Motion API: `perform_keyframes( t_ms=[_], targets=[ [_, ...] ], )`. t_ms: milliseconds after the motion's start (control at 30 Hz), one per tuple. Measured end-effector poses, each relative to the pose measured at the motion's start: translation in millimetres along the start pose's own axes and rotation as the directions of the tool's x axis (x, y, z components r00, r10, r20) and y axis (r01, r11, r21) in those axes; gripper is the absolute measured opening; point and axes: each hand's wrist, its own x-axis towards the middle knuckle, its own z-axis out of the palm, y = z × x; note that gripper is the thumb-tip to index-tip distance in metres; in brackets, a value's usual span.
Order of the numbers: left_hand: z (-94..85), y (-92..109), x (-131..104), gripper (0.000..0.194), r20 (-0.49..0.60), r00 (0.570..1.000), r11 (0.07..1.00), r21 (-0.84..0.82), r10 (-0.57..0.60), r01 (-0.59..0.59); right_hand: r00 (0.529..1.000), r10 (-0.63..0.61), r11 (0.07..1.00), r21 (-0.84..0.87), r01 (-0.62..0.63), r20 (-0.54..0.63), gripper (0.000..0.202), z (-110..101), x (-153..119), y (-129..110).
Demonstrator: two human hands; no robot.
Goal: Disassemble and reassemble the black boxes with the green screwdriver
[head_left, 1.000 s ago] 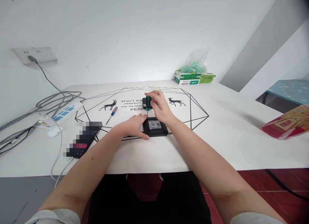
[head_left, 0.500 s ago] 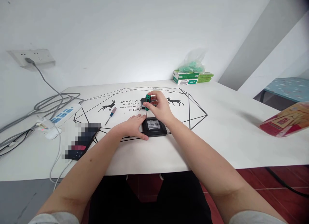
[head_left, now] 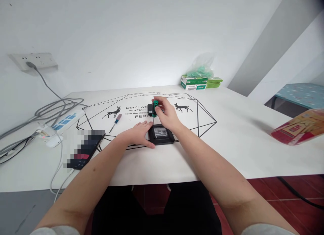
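A flat black rectangular case with a white printed label (head_left: 161,132), which looks like a drive, lies on the table in front of me. My right hand (head_left: 165,112) grips the green and black handle of a screwdriver (head_left: 155,108). It stands nearly upright, with its shaft down at the case's far left corner; the tip is hard to make out. Against the case's left side rests my left hand (head_left: 141,133), thumb at the near corner and fingers stretched toward the far one. Partly hidden behind the screwdriver is a small black object (head_left: 150,109).
A second screwdriver (head_left: 115,123) and a phone (head_left: 88,150) lie to the left. Farther left are a power strip (head_left: 68,122) and coiled cables. Green and white boxes (head_left: 194,83) stand at the back, and a red and yellow package (head_left: 298,127) is at the right.
Very little differs. The screwdriver handle and my right hand have turned or shifted slightly, while my left hand stays against the case. The whole view has moved a touch.
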Motion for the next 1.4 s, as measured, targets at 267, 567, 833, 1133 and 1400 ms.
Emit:
perform_keyframes(
  t_ms=[267, 567, 833, 1133, 1400],
  targets=[
    [-0.8, 2, 0, 0.145, 0.003, 1.0, 1.0, -0.009, -0.002, 0.002, 0.986, -0.163, 0.977, -0.142, 0.16, -0.015, 0.04, -3, 2, 1],
    [-1.6, 3, -2, 0.144, 0.01, 0.999, 0.999, -0.002, -0.035, 0.035, 0.995, -0.088, 0.993, -0.087, 0.083, -0.055, 0.018, -3, 3, -5],
    [-4.0, 7, -4, 0.144, 0.002, 1.0, 0.999, -0.013, -0.029, 0.029, 0.993, 0.112, 0.994, 0.01, -0.112, -0.048, 0.042, 3, 1, -4],
    [-0.5, 1, -1, 0.148, 0.008, 1.0, 0.999, -0.022, -0.029, 0.029, 0.994, 0.054, 0.997, 0.051, -0.058, 0.09, 0.034, -3, -3, -10],
    [-2.8, 5, -3, 0.142, 0.006, 1.0, 1.0, -0.005, -0.001, 0.001, 0.987, -0.157, 0.984, -0.091, 0.154, -0.023, 0.042, -3, 2, -2]
  ],
)
